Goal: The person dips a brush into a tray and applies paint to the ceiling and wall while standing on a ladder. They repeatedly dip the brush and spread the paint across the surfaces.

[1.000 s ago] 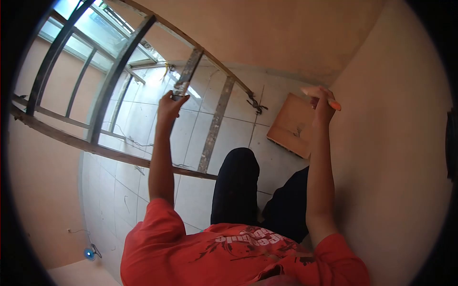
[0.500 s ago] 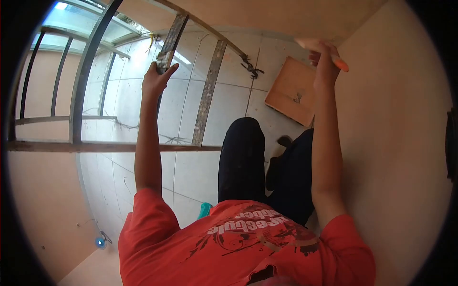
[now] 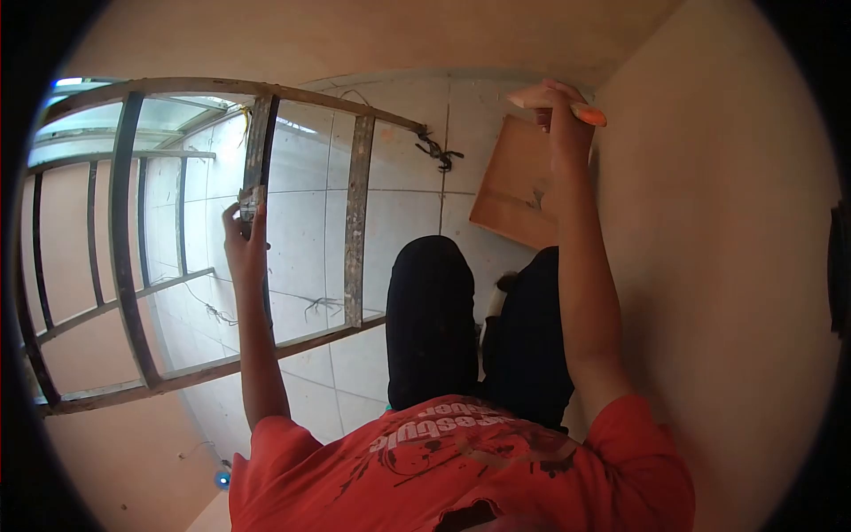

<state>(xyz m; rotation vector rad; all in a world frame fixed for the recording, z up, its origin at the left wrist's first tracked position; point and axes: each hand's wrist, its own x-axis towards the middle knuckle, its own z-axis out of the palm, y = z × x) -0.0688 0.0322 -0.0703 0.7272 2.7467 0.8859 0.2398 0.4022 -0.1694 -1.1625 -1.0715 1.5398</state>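
My left hand (image 3: 244,232) reaches out over a rung of the wooden ladder (image 3: 355,222). Its thumb and fingers close around a small grey-and-white piece (image 3: 252,202) that overlaps the rung in this view; I cannot tell what it is. Raised near the wall at the right, my right hand (image 3: 565,99) is wrapped around a hand tool with an orange handle end (image 3: 589,115). The tool's other end is pale and tapers to the left, with its middle hidden in the fist.
Beyond my right forearm a shallow brown cardboard box (image 3: 505,199) lies on the tiled floor (image 3: 408,168). Dark cord (image 3: 439,152) hangs at the ladder's end. A plain wall (image 3: 718,266) rises close on the right. A blue light (image 3: 222,480) shows at lower left.
The view has shifted, so the ladder and box sit lower and further left. Both hands appear further left, still gripping. The right hand's tool has turned flatter and shows more clearly.
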